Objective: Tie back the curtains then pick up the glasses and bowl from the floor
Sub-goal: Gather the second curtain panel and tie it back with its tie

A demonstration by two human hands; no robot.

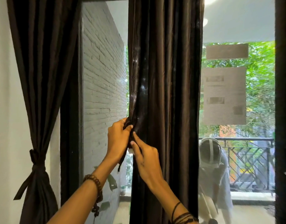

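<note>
At the middle of the window hangs the dark brown satin curtain [165, 94], loose and not yet tied, its left edge bunched where both hands meet. The left hand [118, 139] grips the gathered edge together with a thin dark brown tie-back strip [122, 157], whose loose end dangles below the wrist. The right hand [144, 156] sits just beneath and touching it, thumb and forefinger pinching the same strip against the cloth. Both hands are thus closed on the tie-back, close together.

Judging by its sheen and deep soft folds, the fabric is light, limp and slippery; it will likely slide out of a loose loop, so the gather wants holding firmly at mid-height while the strip is wound tight and knotted. The strip itself looks floppy and needs both ends controlled.

Further left, a second dark brown curtain [37, 78] is already cinched with a knotted tie [35, 159] against the white wall [3, 94]. Behind the glass are a grey-painted brick wall [103, 70], a black metal balcony railing [245, 162], green foliage, and another person bent over on the balcony [215, 175]. Frosted rectangular patches [224, 96] mark the pane. The floor, glasses and bowl are not in view.
</note>
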